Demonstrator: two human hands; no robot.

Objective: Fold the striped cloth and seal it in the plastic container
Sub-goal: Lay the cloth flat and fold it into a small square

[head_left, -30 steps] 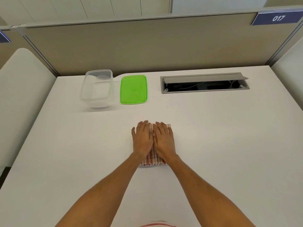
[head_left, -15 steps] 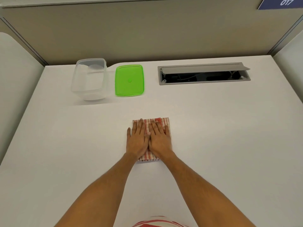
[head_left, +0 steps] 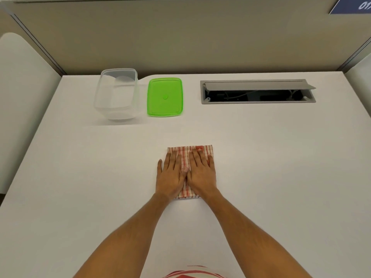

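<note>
The red-and-cream striped cloth (head_left: 186,155) lies folded into a small rectangle on the white desk (head_left: 261,167). My left hand (head_left: 170,175) and my right hand (head_left: 201,174) rest flat on it side by side, palms down, fingers stretched forward, thumbs touching. They cover most of the cloth; its far edge and a strip between the hands show. Far left stands the clear plastic container (head_left: 117,93), open with nothing in it. Its green lid (head_left: 165,97) lies flat just to the right of it.
A grey cable hatch (head_left: 258,91) is set into the desk at the back right, its flap raised. A beige partition wall (head_left: 180,37) runs behind the desk. Striped fabric (head_left: 192,273) shows at the bottom edge of the view.
Both hands have slid back toward me over the cloth, so more of its far edge now shows. The camera has shifted a little.
</note>
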